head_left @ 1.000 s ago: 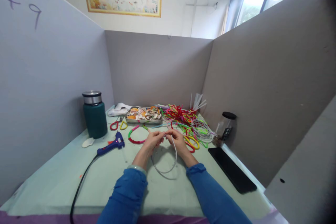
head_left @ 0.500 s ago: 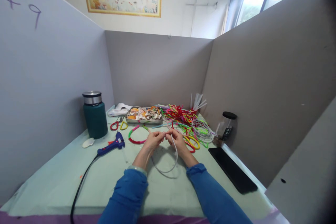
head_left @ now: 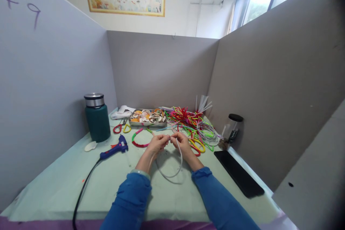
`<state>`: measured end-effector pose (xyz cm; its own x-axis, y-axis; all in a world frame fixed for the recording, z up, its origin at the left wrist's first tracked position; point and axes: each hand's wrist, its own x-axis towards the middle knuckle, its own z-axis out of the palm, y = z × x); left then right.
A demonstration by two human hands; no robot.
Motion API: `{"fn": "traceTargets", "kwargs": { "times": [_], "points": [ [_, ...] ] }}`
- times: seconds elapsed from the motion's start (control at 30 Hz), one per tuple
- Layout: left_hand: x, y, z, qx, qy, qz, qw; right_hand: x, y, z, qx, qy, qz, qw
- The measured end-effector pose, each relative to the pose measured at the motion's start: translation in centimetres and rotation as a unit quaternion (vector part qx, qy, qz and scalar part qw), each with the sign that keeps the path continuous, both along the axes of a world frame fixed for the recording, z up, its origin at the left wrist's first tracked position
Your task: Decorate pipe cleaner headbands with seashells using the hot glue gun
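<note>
Both hands meet over the middle of the table, fingers pinched. My left hand [head_left: 157,143] and my right hand [head_left: 181,142] each pinch an end of a thin white headband hoop [head_left: 172,173], whose curve hangs down toward me between my blue sleeves. A pale pipe cleaner [head_left: 168,128] lies just beyond my fingertips; whether they touch it I cannot tell. Behind the hands lie a red and green wrapped hoop [head_left: 138,139] and a heap of coloured pipe cleaners [head_left: 185,118].
A blue glue gun [head_left: 113,150] with a black cord lies to the left. A green flask [head_left: 96,118] stands at the far left. A metal tray [head_left: 147,118] of shells sits at the back. White hoops [head_left: 208,132], a dark-lidded jar [head_left: 231,128] and a black phone [head_left: 238,173] are on the right.
</note>
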<state>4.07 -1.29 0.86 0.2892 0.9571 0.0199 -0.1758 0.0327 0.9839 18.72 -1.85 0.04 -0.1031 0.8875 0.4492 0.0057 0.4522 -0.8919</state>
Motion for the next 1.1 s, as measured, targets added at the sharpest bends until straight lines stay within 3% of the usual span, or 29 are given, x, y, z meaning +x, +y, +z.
{"fn": "traceTargets", "kwargs": {
  "times": [1.1],
  "points": [
    [-0.04,-0.03,-0.05,-0.016,-0.011,-0.03,0.999,0.13,-0.26,0.21,0.005,0.007,0.009,1.0]
  ]
}}
